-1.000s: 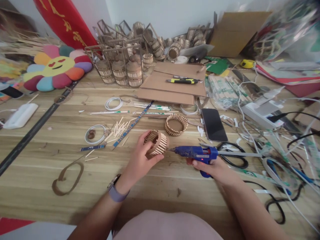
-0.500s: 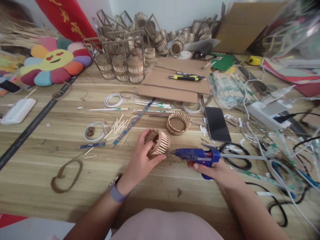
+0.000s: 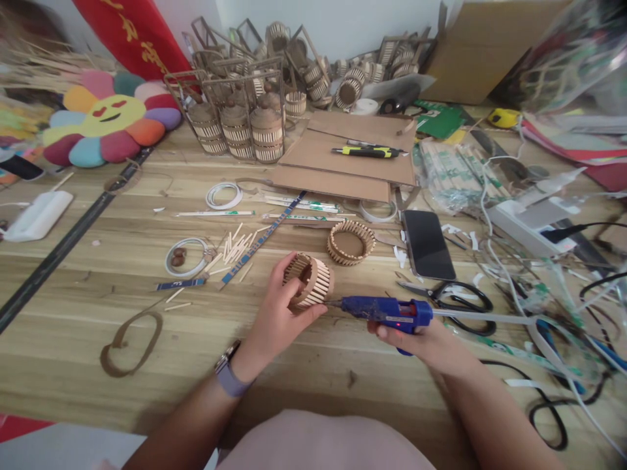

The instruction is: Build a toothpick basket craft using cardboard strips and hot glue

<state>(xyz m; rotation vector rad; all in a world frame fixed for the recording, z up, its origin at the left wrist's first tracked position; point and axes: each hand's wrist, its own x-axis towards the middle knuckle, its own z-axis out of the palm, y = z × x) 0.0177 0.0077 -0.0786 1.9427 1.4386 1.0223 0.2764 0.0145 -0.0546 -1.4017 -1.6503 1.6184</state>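
My left hand point(image 3: 287, 303) is closed on a small round basket point(image 3: 316, 284) of short wooden sticks on a brown band, tilted with its opening to the left. In my right hand point(image 3: 416, 339) is a blue hot glue gun point(image 3: 386, 311), a red light showing on it and a long white glue stick out of its back. The gun's nozzle points left, at the lower right side of the basket near my left fingertips; whether it touches is hard to tell. Just behind stands a second stick ring point(image 3: 351, 243), upright on the table.
Loose sticks point(image 3: 235, 248) and tape rolls point(image 3: 224, 195) lie left of centre. A phone point(image 3: 428, 245), black scissors point(image 3: 455, 297) and tangled cables are on the right. Behind are cardboard sheets point(image 3: 343, 163), a cutter knife point(image 3: 367, 152) and finished lantern-like pieces point(image 3: 238, 127).
The glue gun has dipped slightly and moved a little left, its nozzle closer to the basket's lower edge. My left hand and the basket stay nearly still.
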